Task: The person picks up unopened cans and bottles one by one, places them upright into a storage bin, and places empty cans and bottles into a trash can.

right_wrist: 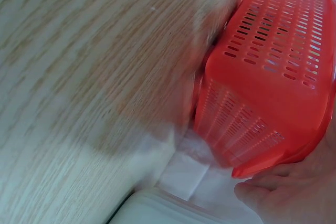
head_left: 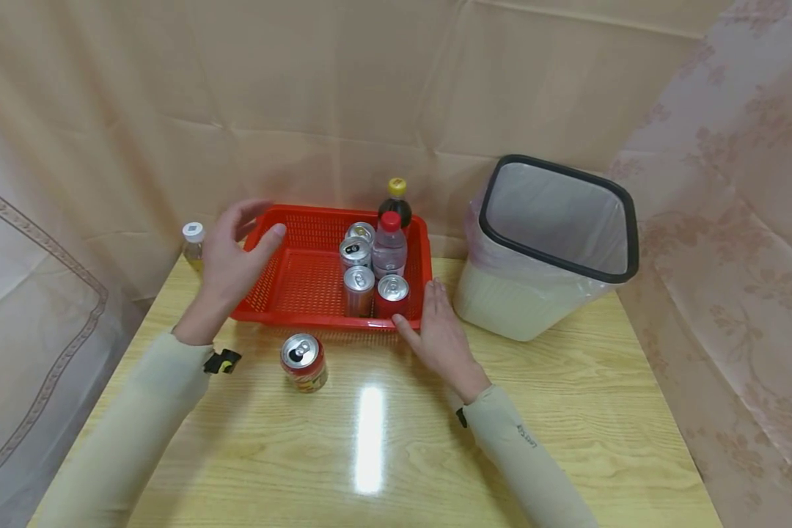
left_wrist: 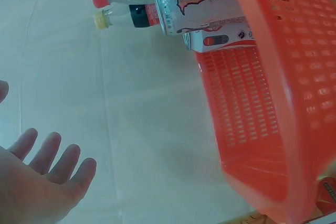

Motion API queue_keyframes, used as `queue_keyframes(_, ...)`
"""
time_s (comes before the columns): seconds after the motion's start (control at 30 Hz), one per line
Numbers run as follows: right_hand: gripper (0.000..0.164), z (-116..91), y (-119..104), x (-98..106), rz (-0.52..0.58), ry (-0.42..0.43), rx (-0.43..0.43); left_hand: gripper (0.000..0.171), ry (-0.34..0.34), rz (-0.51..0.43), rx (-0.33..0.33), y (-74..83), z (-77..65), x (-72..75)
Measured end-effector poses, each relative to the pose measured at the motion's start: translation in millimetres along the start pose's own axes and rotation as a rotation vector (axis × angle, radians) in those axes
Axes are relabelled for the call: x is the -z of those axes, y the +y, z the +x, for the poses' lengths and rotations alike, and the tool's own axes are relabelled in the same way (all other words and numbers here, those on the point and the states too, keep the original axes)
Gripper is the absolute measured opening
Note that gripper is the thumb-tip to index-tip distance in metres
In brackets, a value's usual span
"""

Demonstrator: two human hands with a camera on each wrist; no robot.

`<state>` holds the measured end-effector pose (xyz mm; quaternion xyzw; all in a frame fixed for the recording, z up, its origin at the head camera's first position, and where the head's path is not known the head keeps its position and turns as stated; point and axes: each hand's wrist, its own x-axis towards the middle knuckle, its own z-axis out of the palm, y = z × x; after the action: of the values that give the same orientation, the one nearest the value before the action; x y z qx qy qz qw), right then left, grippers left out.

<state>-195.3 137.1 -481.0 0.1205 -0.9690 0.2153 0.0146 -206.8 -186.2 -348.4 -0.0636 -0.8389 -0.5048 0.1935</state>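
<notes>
A red plastic basket [head_left: 303,321] holds several drink cans [head_left: 358,279] at its right side, with a red-capped clear bottle [head_left: 389,246]. A yellow-capped dark bottle [head_left: 396,207] stands at the back, its lower part hidden. My left hand [head_left: 227,257] is over the basket's left end, fingers spread and thumb out, holding nothing. In the left wrist view this hand [left_wrist: 47,182] appears apart from the basket. At the front right corner, my right hand [head_left: 444,334] touches the basket with fairly straight fingers along its side and the thumb at the front rim.
A red can [head_left: 303,363] stands upright in front of the basket. The white-capped bottle [head_left: 193,246] is at the far left, partly behind my left hand. To the right stands a lined waste bin [head_left: 528,293] with a black rim. Curtains hang behind the wooden table [head_left: 290,469].
</notes>
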Motion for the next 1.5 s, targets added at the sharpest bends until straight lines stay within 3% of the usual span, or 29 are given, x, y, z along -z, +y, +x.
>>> queue_keyframes(0.23, 0.103, 0, 0, 0, 0.002, 0.004, 0.001, 0.048, 0.068, -0.026, 0.019, -10.0, -11.5, 6.6)
queue_keyframes(0.6, 0.102, 1, 1, -2, -0.003, 0.011, 0.014, 0.033, 0.392, -0.124, -0.039, -43.2, -25.1, 18.8)
queue_keyframes(0.83, 0.101, 0, 0, -1, 0.001, 0.003, 0.003, 0.036, 0.557, -0.212, -0.044, -62.4, -31.8, 28.0)
queue_keyframes(1.0, 0.102, 0, 0, 0, -0.001, -0.009, -0.005, 0.049, 0.627, -0.239, 0.012, -75.5, -33.2, 31.8)
queue_keyframes(1.17, 0.103, -1, 0, 0, -0.001, -0.012, -0.006, 0.071, 0.620, -0.273, 0.077, -93.1, -33.3, 38.3)
queue_keyframes(1.4, 0.103, 1, 0, -1, -0.004, -0.003, -0.003, 0.097, 0.521, -0.412, 0.131, -119.3, -34.5, 47.3)
queue_keyframes(1.5, 0.102, 1, 0, -1, -0.002, 0.000, -0.003, 0.098, 0.458, -0.405, 0.180, -127.5, -34.5, 50.7)
